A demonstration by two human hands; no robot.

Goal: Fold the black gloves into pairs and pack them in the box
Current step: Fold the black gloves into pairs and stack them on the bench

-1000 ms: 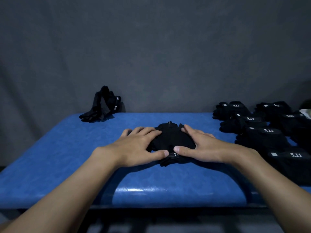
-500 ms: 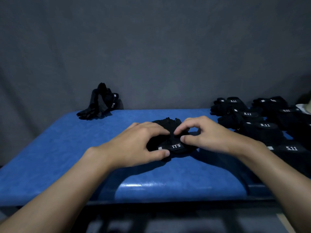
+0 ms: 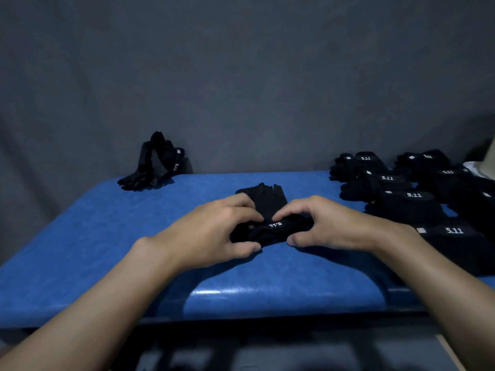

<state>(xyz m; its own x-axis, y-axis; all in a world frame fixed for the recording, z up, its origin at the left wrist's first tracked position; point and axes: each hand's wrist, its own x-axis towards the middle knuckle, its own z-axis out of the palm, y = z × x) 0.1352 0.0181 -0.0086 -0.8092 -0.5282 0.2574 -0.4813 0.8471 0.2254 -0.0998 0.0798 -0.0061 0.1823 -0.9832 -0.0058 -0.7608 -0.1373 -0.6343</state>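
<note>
Our left hand [image 3: 214, 231] and right hand [image 3: 329, 223] pinch the glove pair's cuff [image 3: 270, 231] on the bench [image 3: 80, 250]; loosening either grip could let the fold spring open.

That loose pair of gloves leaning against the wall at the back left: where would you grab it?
Probably at the raised cuff end of the loose gloves, near the white 5.11 print, coming from the front. That end stands up against the grey wall, clear of the blue table, while the fingers lie splayed and floppy on it.
</note>
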